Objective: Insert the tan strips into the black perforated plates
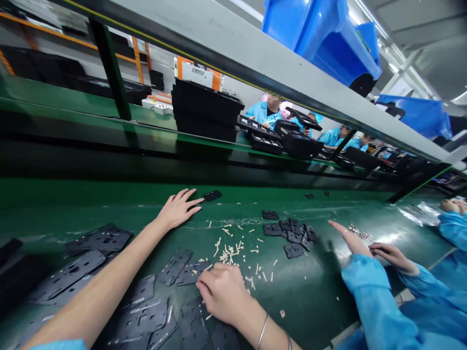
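My left hand (178, 210) reaches across the green bench with its fingers spread. Its fingertips are beside a small black plate (212, 195), seemingly just at its edge. Closer to me, my right hand (226, 291) is closed, fingers curled down; whatever they may hold is hidden. Beside it lies a dark plate with cut-outs (192, 273). Just beyond its knuckles, small pale strips (228, 253) are scattered in a loose heap. Several more dark plates (142, 318) lie overlapped below my left forearm, and others (78, 272) are to its left.
Small black plates (292, 231) form a cluster right of the strips. A co-worker's hand (352, 238) extends over the bench at right, near small metal parts (359, 232). Stacked black trays (204, 109) stand on the raised shelf behind. Blue bins (321, 39) sit overhead.
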A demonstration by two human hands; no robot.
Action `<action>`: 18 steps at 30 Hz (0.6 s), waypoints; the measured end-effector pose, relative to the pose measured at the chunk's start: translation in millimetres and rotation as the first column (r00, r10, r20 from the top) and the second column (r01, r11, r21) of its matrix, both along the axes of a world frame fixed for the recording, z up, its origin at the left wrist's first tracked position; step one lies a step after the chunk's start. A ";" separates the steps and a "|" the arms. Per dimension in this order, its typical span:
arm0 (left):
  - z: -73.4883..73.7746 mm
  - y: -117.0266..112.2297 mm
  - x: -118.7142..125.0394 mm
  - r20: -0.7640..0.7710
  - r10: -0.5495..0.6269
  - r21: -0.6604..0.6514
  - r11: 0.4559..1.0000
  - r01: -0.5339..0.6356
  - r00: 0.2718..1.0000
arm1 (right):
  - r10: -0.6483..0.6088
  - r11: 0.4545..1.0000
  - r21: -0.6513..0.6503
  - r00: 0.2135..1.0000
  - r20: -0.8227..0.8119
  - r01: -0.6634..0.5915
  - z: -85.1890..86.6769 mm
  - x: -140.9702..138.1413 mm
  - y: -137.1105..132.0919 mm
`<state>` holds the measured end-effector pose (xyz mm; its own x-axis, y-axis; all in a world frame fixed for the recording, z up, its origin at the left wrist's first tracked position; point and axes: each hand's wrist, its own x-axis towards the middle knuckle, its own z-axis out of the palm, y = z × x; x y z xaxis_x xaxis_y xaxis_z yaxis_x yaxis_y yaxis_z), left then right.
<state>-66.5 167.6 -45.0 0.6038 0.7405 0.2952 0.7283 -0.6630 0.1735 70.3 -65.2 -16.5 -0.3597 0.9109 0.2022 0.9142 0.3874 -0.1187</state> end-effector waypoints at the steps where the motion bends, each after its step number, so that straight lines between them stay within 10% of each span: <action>1: 0.3 -0.2 0.2 0.002 0.001 -0.012 1.000 -0.001 1.000 | -0.002 1.000 0.000 1.000 -0.006 0.002 0.3 0.1 0.0; 12: 8.4 -3.3 0.1 0.351 0.039 -0.228 0.972 0.046 0.935 | -0.034 0.999 -0.024 0.999 -0.030 0.033 1.1 0.7 1.6; 18: 77.2 -63.5 -17.1 0.611 0.035 -0.289 0.940 0.182 0.791 | -0.030 0.999 -0.028 0.993 -0.112 0.027 3.8 -0.8 -1.0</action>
